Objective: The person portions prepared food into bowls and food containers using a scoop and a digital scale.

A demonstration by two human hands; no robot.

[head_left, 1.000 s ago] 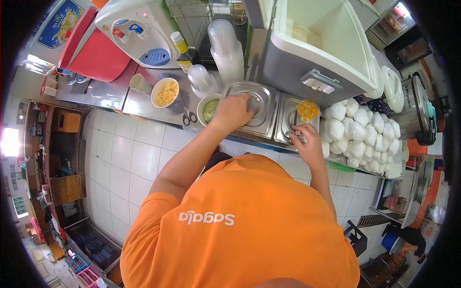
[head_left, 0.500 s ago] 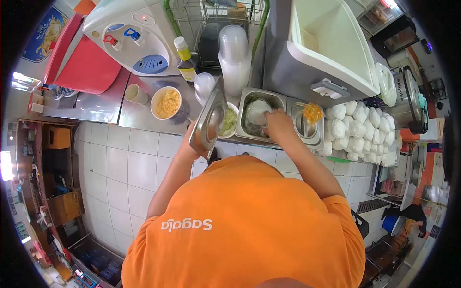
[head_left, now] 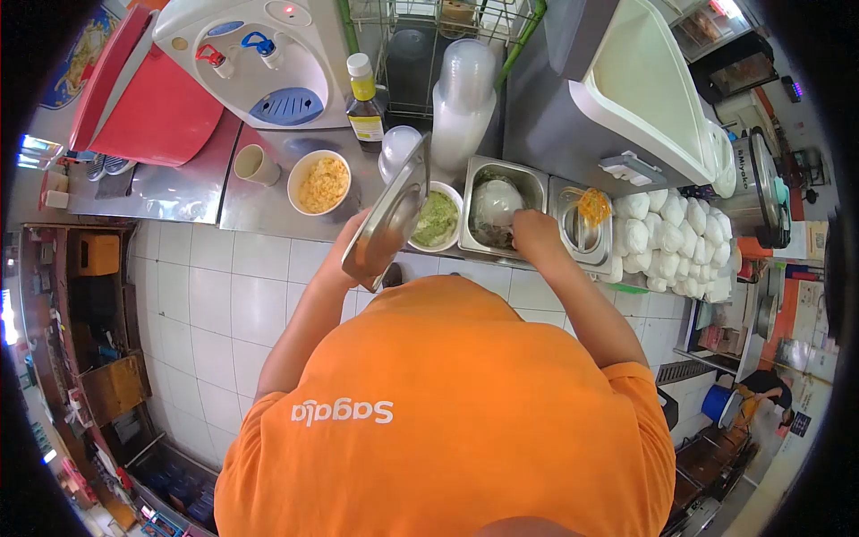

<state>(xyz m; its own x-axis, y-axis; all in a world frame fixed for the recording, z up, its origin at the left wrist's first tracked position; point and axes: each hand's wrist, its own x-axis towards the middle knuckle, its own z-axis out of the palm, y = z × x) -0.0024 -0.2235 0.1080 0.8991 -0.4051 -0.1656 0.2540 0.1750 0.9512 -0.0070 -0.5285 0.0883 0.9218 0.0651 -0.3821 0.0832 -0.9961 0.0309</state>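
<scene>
My left hand (head_left: 356, 231) grips a steel lid (head_left: 389, 219), held tilted on edge beside a white bowl of green shredded food (head_left: 437, 219). My right hand (head_left: 537, 234) reaches over the near right corner of a steel pan (head_left: 506, 170), its fingers closed; what they hold is hidden. Inside that pan a clear rounded plastic cup or scoop (head_left: 497, 202) lies over dark green contents. Right of the pan is a second, lidded steel pan (head_left: 573, 240) with a small bag of orange food (head_left: 593, 208) on top.
A bowl of orange-yellow food (head_left: 323, 183), a beige cup (head_left: 257, 166), a bottle (head_left: 365, 112) and stacked clear cups (head_left: 465, 107) stand on the counter. Behind are a water dispenser (head_left: 313, 80) and a cooler box (head_left: 573, 116). White wrapped bundles (head_left: 667, 237) are piled at right.
My right hand has moved toward the pan's near right corner, and more of the clear cup or scoop shows. The view has shifted slightly; the lid remains in my left hand.
</scene>
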